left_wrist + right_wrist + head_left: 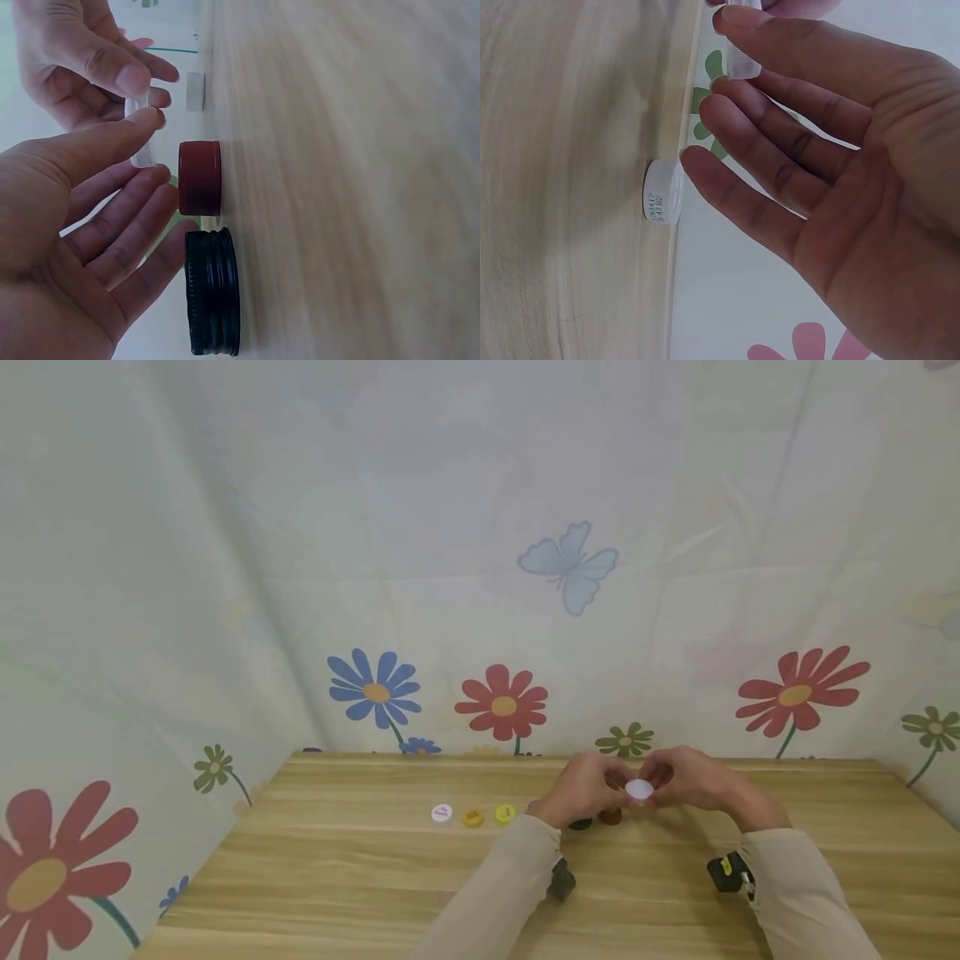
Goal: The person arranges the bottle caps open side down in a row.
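Observation:
Both hands meet over the far right part of the table around a white bottle cap [638, 789]. My left hand [588, 785] pinches one side of the cap between thumb and fingers. From the other side, my right hand [692, 781] pinches the same cap, its thumb on the near face in the right wrist view. Its ribbed translucent edge shows there. Just below the left hand, a red bottle cap [199, 178] and a black bottle cap [214, 292] stand on the table. Beyond the right hand's fingertips, another white cap [662, 191] with printed characters rests on the table.
Left of the hands, a white cap [441, 812], an orange-yellow cap [473, 817] and a bright yellow cap [505, 813] lie in a row on the wooden table [337, 860]. A flower-printed cloth [450, 610] hangs behind the table's far edge.

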The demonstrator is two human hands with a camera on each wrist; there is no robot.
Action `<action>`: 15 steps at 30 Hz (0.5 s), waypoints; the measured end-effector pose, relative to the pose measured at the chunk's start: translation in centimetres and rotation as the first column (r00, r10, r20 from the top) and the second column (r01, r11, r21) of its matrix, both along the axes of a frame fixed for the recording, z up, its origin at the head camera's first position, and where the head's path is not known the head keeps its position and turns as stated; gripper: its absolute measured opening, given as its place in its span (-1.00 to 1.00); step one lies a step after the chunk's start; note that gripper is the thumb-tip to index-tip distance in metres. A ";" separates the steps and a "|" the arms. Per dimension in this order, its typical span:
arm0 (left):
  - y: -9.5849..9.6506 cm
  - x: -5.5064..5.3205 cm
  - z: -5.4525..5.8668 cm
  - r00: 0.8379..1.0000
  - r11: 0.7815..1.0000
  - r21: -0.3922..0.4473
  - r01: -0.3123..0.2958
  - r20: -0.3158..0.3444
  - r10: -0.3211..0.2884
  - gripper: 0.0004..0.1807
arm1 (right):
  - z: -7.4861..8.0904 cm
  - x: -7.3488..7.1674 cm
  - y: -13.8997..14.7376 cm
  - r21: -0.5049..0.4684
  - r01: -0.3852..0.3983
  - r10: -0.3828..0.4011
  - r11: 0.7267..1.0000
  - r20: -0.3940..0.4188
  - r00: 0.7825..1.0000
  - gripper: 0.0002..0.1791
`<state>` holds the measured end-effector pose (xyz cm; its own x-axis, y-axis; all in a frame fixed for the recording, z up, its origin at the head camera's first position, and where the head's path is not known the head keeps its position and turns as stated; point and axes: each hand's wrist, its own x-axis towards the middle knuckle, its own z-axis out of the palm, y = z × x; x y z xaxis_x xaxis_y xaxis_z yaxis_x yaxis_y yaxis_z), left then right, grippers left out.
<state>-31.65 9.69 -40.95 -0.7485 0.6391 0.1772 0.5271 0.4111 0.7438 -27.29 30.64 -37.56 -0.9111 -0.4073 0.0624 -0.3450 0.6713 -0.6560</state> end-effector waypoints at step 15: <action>0.4 0.3 -0.1 0.999 1.000 -0.028 0.012 0.031 -0.011 -0.78 | -0.4 0.3 -0.1 0.020 0.016 -0.017 1.000 0.053 0.998 -0.74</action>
<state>-31.36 10.10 -41.07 -0.7459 0.6521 0.1358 0.5090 0.4266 0.7476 -26.95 30.50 -37.97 -0.9195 -0.3930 0.0061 -0.2991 0.6894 -0.6597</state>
